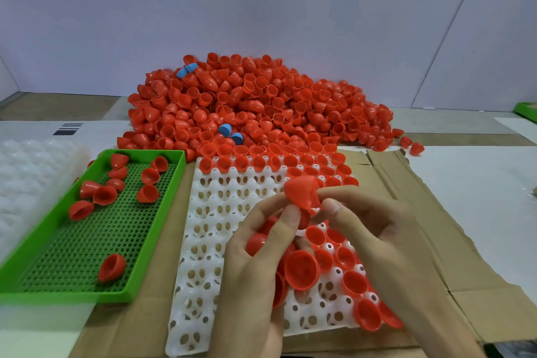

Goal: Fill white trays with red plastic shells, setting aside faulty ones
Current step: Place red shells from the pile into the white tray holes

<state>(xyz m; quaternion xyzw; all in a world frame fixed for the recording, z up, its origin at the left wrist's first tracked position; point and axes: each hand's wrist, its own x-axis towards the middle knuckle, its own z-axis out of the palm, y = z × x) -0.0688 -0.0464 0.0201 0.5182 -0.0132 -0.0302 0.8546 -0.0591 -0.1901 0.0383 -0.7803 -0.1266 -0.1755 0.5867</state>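
Note:
A white tray [209, 244] with rows of holes lies on cardboard in front of me; red shells fill its far rows and its right side. Above the tray's middle, my right hand [374, 235] pinches a single red shell [300, 190] between thumb and fingertips. My left hand [255, 264] cradles several red shells [302, 269] in its curled fingers, and its thumb touches the single shell's lower edge. A big heap of red shells [255, 104] rises behind the tray.
A green perforated bin [46, 288] at the left holds several loose red shells. A stack of white trays [32, 180] sits farther left. A few blue shells [225, 128] lie in the heap. Flattened cardboard [430, 212] spreads to the right.

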